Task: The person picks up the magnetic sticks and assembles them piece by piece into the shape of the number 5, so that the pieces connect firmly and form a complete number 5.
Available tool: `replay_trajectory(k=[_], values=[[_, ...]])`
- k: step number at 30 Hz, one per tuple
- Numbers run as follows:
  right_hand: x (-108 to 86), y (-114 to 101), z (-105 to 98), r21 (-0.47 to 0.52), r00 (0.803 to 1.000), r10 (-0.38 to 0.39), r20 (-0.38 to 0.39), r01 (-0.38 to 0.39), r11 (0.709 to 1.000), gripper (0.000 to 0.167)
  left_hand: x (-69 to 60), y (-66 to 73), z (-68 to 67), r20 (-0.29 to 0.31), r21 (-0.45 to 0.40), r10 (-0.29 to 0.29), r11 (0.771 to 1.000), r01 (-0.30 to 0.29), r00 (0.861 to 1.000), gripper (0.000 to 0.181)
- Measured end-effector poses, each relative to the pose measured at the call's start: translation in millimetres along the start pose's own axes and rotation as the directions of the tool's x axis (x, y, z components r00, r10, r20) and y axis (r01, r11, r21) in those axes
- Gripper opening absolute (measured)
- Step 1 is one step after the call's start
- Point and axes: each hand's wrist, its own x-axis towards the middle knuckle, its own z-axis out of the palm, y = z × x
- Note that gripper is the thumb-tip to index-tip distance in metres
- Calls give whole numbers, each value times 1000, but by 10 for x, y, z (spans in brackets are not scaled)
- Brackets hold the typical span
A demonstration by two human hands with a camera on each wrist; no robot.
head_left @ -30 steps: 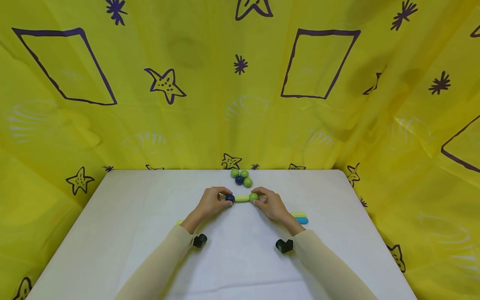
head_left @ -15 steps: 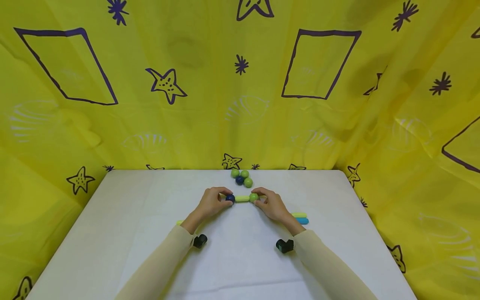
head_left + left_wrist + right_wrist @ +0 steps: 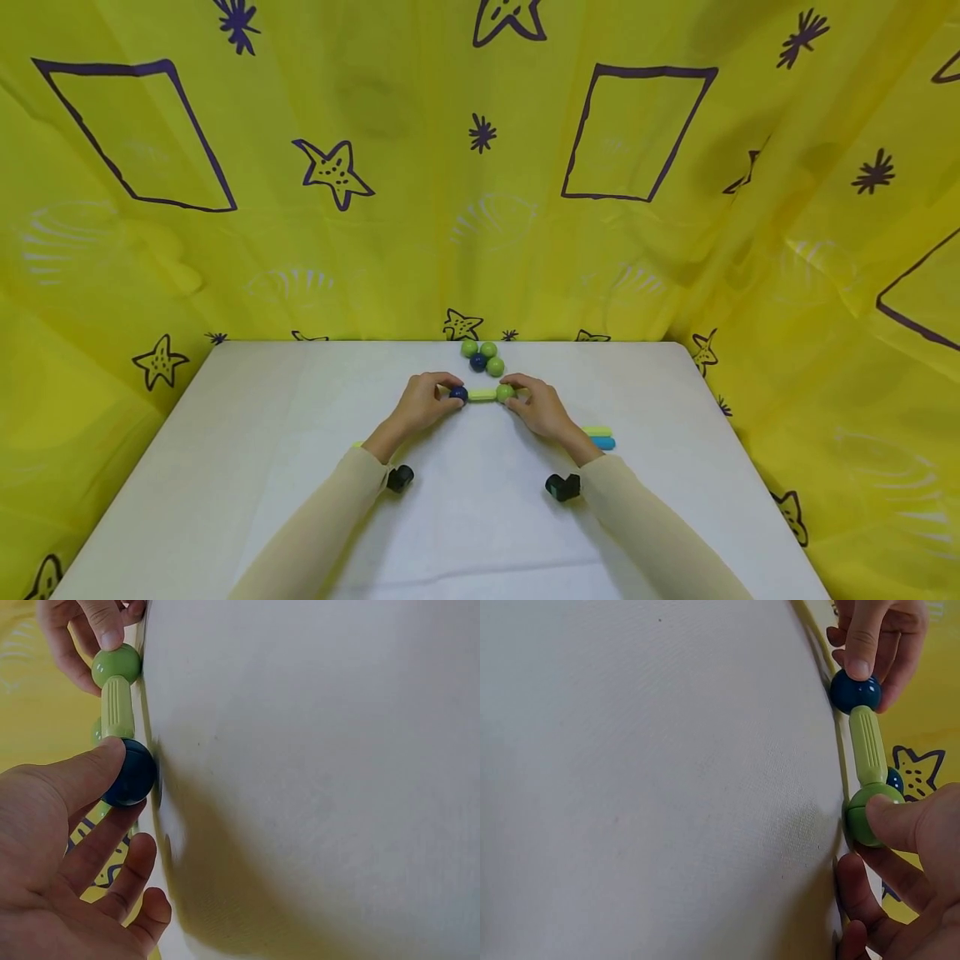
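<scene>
My left hand (image 3: 422, 407) pinches a dark blue ball (image 3: 131, 774) between thumb and fingers. A green ball (image 3: 868, 817) is pinched in my right hand (image 3: 542, 410). Between the two balls runs a short ridged light-green rod (image 3: 482, 395), its ends meeting both of them. In each wrist view the ball-and-rod piece appears whole, with the other hand at its far end. Just beyond it on the table lies a cluster of loose balls, several green (image 3: 496, 367) and one dark blue (image 3: 478, 362).
The white table (image 3: 262, 500) ends at a yellow patterned curtain (image 3: 420, 250). By the right forearm lie a yellow-green rod (image 3: 598, 432) and a blue rod (image 3: 603, 443), partly covered. The tip of another yellow-green rod (image 3: 357, 444) shows beside the left wrist.
Both hands keep their pinch on the two balls. The right wrist and forearm have shifted slightly to the left, and the view has tilted a little.
</scene>
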Motion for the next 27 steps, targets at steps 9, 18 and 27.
replay_trajectory(k=[9,18,27], values=[[66,-12,32,-2,999,20,-27,-20,1000,34,96,-49,-12,-8,6,-6,1000,6,1000,26],[79,-7,48,-12,999,19,-46,-20,1000,34,136,-51,-33,-4,21,-14,1000,14,1000,26],[67,-54,25,-6,999,38,-33,-38,999,34,111,-36,-86,33,47,13,999,-15,999,33]])
